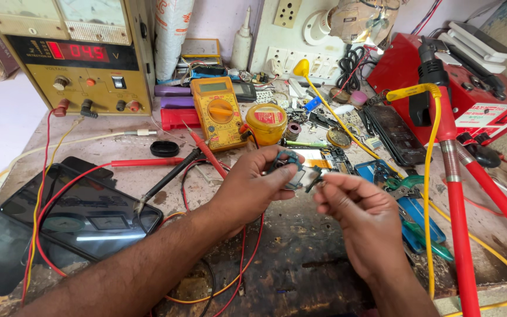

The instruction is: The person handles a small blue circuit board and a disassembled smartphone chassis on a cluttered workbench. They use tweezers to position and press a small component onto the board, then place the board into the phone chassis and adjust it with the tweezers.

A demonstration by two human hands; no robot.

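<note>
A small circuit board was pinched between the left hand and right hand, lying sideways, both closed on it.

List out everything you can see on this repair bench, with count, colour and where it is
small circuit board: one, grey-blue, held between both hands at centre
multimeter: one, yellow, behind the hands
probe leads: two, red and black, left of centre
power supply: one, beige with red display, back left
round tin: one, yellow, right of the multimeter
tablet: one, black, front left
phone: one, black, back right
red unit: one, back right
tweezers: one, teal, right of the hands
bench: one, worn brown
left hand: pinching the board
right hand: fingers at the board's right edge
</note>
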